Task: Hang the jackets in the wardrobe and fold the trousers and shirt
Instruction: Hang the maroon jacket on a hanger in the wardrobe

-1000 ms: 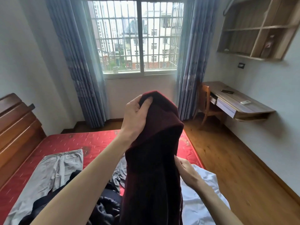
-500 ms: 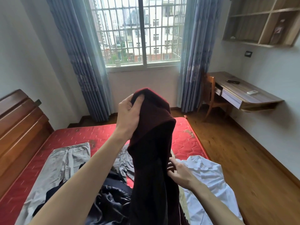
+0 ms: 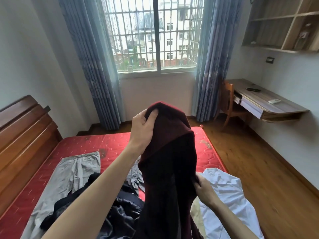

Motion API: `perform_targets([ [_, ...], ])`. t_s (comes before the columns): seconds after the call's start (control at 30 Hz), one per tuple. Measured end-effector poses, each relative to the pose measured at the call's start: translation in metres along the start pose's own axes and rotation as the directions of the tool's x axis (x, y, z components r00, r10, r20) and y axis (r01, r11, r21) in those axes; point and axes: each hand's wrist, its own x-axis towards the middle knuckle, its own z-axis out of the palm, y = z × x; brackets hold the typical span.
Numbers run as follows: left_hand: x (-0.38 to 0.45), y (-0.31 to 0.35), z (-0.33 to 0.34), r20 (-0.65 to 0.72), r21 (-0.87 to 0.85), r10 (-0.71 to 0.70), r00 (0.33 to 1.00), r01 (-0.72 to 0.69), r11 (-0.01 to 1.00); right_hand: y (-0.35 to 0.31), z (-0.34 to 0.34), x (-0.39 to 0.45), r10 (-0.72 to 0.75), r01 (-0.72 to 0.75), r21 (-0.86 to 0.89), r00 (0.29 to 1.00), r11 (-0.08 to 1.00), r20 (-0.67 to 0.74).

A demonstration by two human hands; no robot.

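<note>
Jacket [image 3: 170,152], dark maroon, hangs in front of me above the bed [image 3: 110,144], held up high by my left hand [image 3: 142,133]. That hand grips a bunched fold at the top of the cloth, thumb pressed on the front and the other fingers curled round behind. The rest of the jacket drops straight down past the bottom edge of my view, covering part of the clothes below it. My right hand [image 3: 204,191] is lower, at the jacket's right edge, its fingers curled and pinching the fabric there.

On the red mattress I see grey trousers [image 3: 74,171] laid out flat on the left, near the wooden headboard [image 3: 22,135]. A dark, shiny garment [image 3: 120,211] lies crumpled just beside them, under my left forearm; I cannot tell what kind of garment it is. A second grey piece [image 3: 136,176] shows between my left arm and the jacket. A white shirt [image 3: 227,195] lies rumpled at the right edge of the bed, touching my right wrist.

Past the bed stands a barred window [image 3: 153,37] with blue curtains [image 3: 96,66] on both sides. A desk [image 3: 269,104] is fixed to the right wall, a chair [image 3: 227,104] pushed up to it, and open shelves [image 3: 283,25] hang above.
</note>
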Motion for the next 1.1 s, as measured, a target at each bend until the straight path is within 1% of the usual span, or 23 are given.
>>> perform_targets([
  [0.2,0.008,-0.028,-0.008,-0.085,0.022,-0.117,0.989,0.119,0.993,-0.046,-0.038,0.006,-0.025,0.039,0.129,0.994,0.991,-0.106],
  [0.3,0.012,-0.044,-0.009,-0.133,0.026,-0.174,0.976,0.179,0.983,-0.078,-0.058,0.007,-0.018,0.042,0.27,0.996,0.962,-0.09],
  [0.43,0.021,-0.065,-0.006,-0.179,0.05,-0.24,0.954,0.252,0.966,-0.119,-0.088,0.003,-0.055,0.07,0.442,0.997,0.894,-0.046],
  [0.57,0.027,-0.089,0.002,-0.2,0.189,-0.326,0.924,0.363,0.912,-0.151,-0.116,-0.002,-0.057,0.056,0.526,0.998,0.848,-0.015],
  [0.63,0.022,-0.096,0.012,-0.164,0.274,-0.426,0.89,0.456,0.847,-0.165,-0.125,-0.004,-0.054,0.053,0.516,0.998,0.855,-0.014],
  [0.67,0.017,-0.097,0.017,-0.147,0.372,-0.465,0.873,0.484,0.792,-0.169,-0.127,-0.004,-0.058,0.058,0.508,0.998,0.859,-0.016],
  [0.7,0.011,-0.098,0.023,-0.138,0.492,-0.466,0.874,0.469,0.734,-0.171,-0.128,-0.004,-0.063,0.062,0.503,0.998,0.862,-0.016],
  [0.73,0.006,-0.096,0.029,-0.134,0.569,-0.422,0.897,0.418,0.708,-0.173,-0.128,-0.003,-0.064,0.064,0.501,0.998,0.863,-0.018],
  [0.77,0.002,-0.092,0.034,-0.115,0.586,-0.336,0.935,0.337,0.737,-0.173,-0.128,-0.002,-0.06,0.061,0.502,0.998,0.863,-0.017],
  [0.8,-0.002,-0.088,0.038,-0.067,0.555,-0.234,0.97,0.231,0.799,-0.173,-0.127,-0.001,-0.057,0.055,0.502,0.998,0.863,-0.012],
  [0.83,-0.005,-0.084,0.043,0.017,0.488,-0.136,0.991,0.111,0.866,-0.172,-0.127,-0.001,-0.052,0.046,0.506,0.999,0.862,-0.003],
  [0.87,-0.01,-0.08,0.047,0.133,0.425,-0.064,0.989,0.001,0.905,-0.172,-0.126,0.0,-0.046,0.035,0.512,0.999,0.858,0.007],
  [0.9,-0.016,-0.078,0.052,0.269,0.375,-0.027,0.963,-0.079,0.924,-0.172,-0.125,0.001,-0.036,0.024,0.521,0.999,0.853,0.013],
  [0.93,-0.023,-0.076,0.056,0.406,0.345,-0.016,0.914,-0.137,0.929,-0.172,-0.125,0.002,-0.024,0.013,0.527,1.0,0.849,0.014],
  [0.97,-0.029,-0.075,0.061,0.518,0.336,-0.027,0.855,-0.174,0.926,-0.172,-0.125,0.003,-0.012,0.005,0.529,1.0,0.849,0.009],
  [1.0,-0.035,-0.075,0.065,0.595,0.348,-0.057,0.801,-0.193,0.917,-0.171,-0.125,0.003,0.001,-0.002,0.531,1.0,0.847,0.003],
  [1.03,-0.039,-0.077,0.069,0.64,0.364,-0.093,0.763,-0.195,0.911,-0.169,-0.126,0.003,0.016,-0.012,0.536,1.0,0.844,-0.003],
  [1.1,-0.045,-0.083,0.074,0.674,0.398,-0.152,0.723,-0.182,0.899,-0.165,-0.128,0.002,0.044,-0.029,0.55,0.999,0.835,-0.013],
])
